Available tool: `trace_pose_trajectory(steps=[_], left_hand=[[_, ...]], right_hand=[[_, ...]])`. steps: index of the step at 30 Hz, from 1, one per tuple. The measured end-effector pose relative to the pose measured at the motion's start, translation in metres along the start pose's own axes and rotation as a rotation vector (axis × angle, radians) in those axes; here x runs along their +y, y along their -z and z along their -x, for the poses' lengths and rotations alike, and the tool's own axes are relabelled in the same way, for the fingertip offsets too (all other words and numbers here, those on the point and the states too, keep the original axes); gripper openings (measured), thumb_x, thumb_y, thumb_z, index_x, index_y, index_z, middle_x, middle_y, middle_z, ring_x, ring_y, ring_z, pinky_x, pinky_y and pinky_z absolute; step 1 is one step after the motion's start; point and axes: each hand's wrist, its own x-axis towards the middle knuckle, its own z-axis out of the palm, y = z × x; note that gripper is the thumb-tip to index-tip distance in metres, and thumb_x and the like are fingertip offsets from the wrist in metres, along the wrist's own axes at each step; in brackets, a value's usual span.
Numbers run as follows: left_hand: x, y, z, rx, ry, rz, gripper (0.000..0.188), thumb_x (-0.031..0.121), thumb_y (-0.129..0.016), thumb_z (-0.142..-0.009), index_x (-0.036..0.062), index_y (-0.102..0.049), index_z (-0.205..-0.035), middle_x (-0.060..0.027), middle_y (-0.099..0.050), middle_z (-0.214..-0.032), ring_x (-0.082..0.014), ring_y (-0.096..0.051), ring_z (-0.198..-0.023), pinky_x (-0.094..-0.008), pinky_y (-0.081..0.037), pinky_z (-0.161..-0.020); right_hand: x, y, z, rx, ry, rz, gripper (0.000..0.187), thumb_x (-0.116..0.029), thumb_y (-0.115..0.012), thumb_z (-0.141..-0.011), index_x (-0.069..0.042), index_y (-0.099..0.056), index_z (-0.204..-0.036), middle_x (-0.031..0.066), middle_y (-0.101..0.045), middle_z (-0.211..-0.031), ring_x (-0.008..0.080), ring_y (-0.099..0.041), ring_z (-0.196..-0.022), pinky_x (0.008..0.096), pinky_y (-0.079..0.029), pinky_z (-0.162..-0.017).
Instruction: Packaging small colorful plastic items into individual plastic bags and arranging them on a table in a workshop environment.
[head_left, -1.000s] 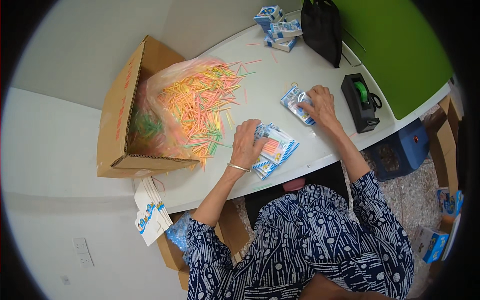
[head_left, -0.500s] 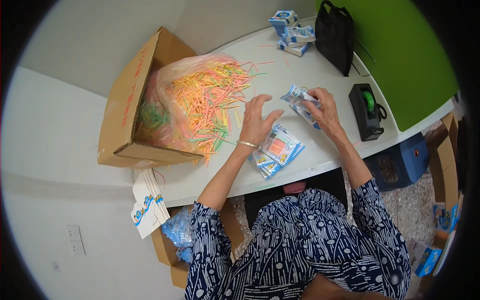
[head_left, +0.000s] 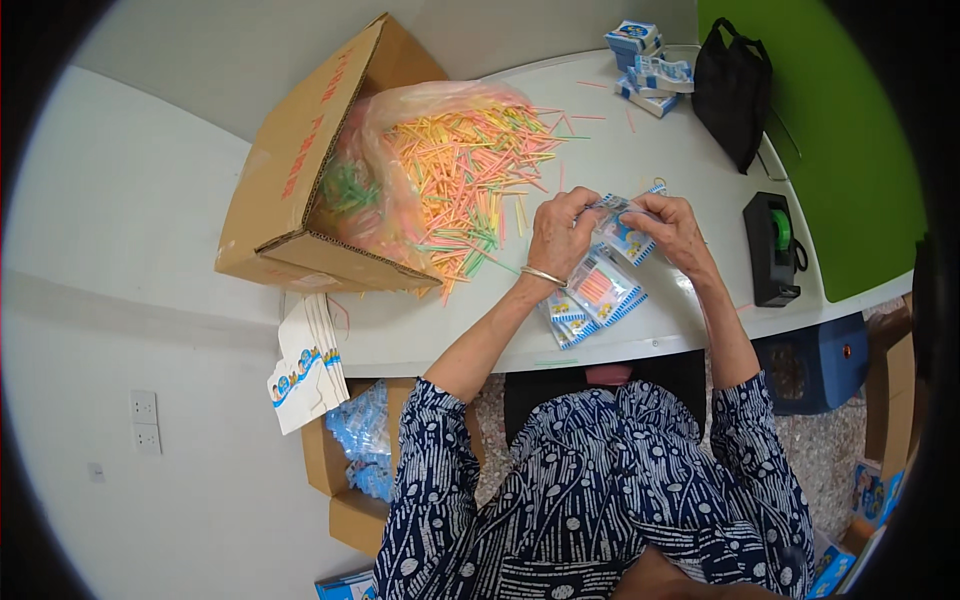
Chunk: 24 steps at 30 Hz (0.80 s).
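Observation:
Over the white table (head_left: 470,335), my left hand (head_left: 562,236) and my right hand (head_left: 677,232) pinch the top edge of a small clear plastic packet (head_left: 625,240) with blue-and-white trim. Both hands are closed, fingertips close together. My left wrist carries a bangle (head_left: 543,275). Just below my hands lies a small stack of similar packets (head_left: 606,290); pink sticks show through the top one. To the left, a heap of thin pink, yellow, orange and green sticks (head_left: 470,175) spills from a plastic bag inside a tipped cardboard box (head_left: 290,150).
A black tape dispenser (head_left: 766,250) stands right of my hands. Small blue-and-white boxes (head_left: 648,80) and a black bag (head_left: 732,95) sit at the back. Folded white cartons (head_left: 308,370) hang at the left front edge, above an open box of blue packets (head_left: 362,435).
My left hand has moved from open above the stack to grip the packet my right hand was holding. Both hands now meet at its top edge. The whole view has shifted slightly.

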Motion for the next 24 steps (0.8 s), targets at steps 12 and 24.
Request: trace_pose_trajectory(steps=[12,24], left_hand=[[-0.02,0.015,0.009,0.029,-0.027,-0.39,0.016,0.015,-0.057,-0.08,0.0018,-0.064,-0.086,-0.0176,-0.061,-0.074,-0.0325,-0.057,-0.071,-0.039,-0.044,-0.066],[-0.089,0.075,0.014,0.127,-0.014,-1.161,0.07,0.05,-0.07,-0.068,-0.0088,-0.055,-0.103,-0.0211,-0.043,-0.119,-0.0372,-0.035,-0.116,-0.0537,-0.029,-0.09]], right_hand=[[0.011,-0.029,-0.011,-0.031,0.073,0.24,0.029,-0.022,-0.064,-0.082,0.002,-0.057,-0.067,0.0005,-0.039,-0.053,0.0078,-0.034,-0.054,0.0277,-0.028,-0.049],[0.027,-0.015,-0.015,0.041,-0.024,0.212,0.026,-0.023,-0.061,-0.086,0.001,-0.063,-0.077,-0.003,-0.049,-0.061,0.005,-0.041,-0.059,0.0236,-0.032,-0.053]])
